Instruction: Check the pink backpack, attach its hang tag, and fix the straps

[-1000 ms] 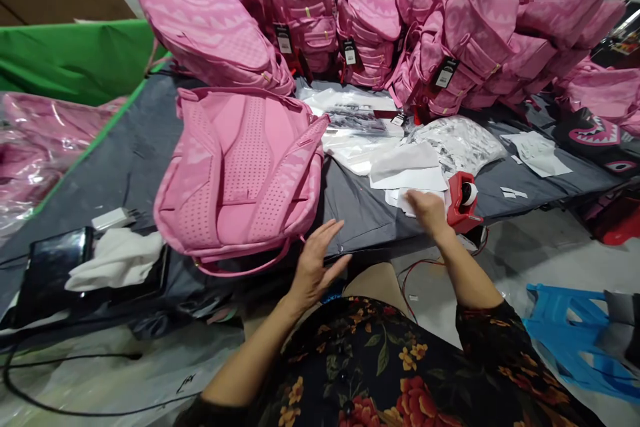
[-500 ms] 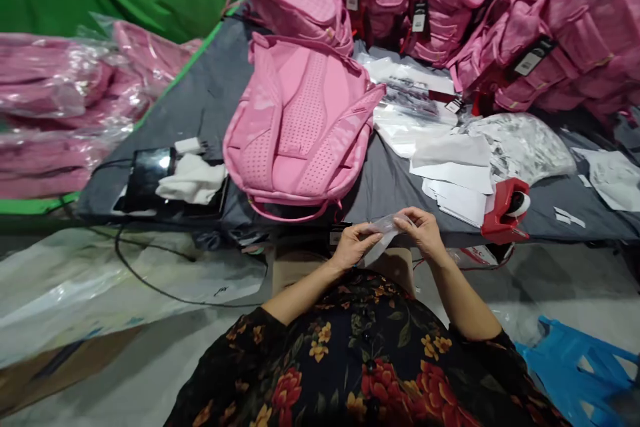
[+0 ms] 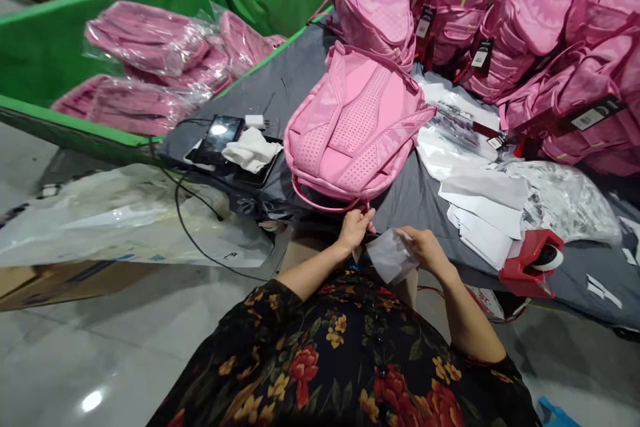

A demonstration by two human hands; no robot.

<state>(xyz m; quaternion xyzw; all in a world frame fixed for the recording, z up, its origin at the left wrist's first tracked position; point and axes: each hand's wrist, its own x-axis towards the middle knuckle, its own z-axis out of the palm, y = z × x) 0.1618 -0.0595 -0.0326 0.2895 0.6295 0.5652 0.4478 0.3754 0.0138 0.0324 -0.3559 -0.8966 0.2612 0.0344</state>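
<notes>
Pinches clear plastic bag [image 3: 393, 257] in right hand [image 3: 424, 248]; curls left hand [image 3: 354, 231] beside pink backpack [image 3: 359, 123], cannot tell around what; now shifted from bag.

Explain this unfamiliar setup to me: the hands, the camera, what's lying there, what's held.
There is no machine here: a person works bare-handed, seen from a camera worn on the head, looking forward and down. On the dark grey table lies a pink backpack, straps up, with other backpacks behind it. To its right are white papers and a red tape dispenser; to its left, a crumpled white cloth. The right hand holds a translucent sheet or small bag. The left hand is at the backpack's near edge; exactly what it grips is unclear.
</notes>
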